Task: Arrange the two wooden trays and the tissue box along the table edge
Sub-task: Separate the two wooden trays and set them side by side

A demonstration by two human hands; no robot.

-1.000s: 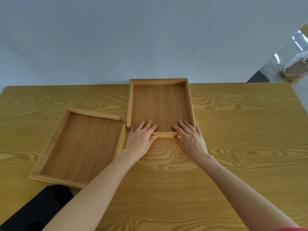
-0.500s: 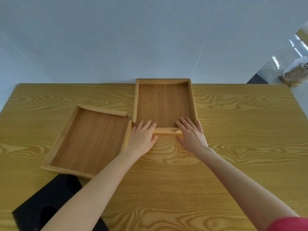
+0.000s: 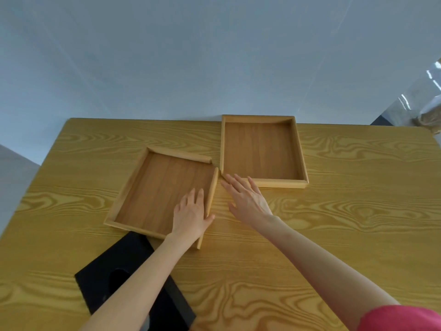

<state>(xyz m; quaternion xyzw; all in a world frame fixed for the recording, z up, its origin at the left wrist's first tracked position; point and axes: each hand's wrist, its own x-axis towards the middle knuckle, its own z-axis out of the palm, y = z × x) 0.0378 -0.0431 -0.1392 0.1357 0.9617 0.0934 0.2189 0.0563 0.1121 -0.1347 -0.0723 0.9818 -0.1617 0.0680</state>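
Observation:
Two shallow wooden trays lie on the wooden table [image 3: 358, 223]. The far tray [image 3: 281, 184] sits straight, its back wall at the table's far edge. The near tray [image 3: 130, 187] lies to its left, turned at an angle. My left hand [image 3: 192, 215] rests over that tray's right wall, fingers inside and thumb outside, pinching the wall. My right hand [image 3: 247, 199] lies flat on the table, fingers spread, with its fingertips at the far tray's front left corner. A black tissue box [image 3: 105, 283] sits near the front edge, partly hidden by my left forearm.
A pale wall rises right behind the table's far edge. Beyond the table's right corner stands a clear plastic bag [image 3: 427, 113]. Bare tabletop stretches to the right of the far tray and at the far left.
Both hands have come off the far tray's front wall. My left hand has moved left onto the near tray's right wall; my right hand has slid left and back onto the table.

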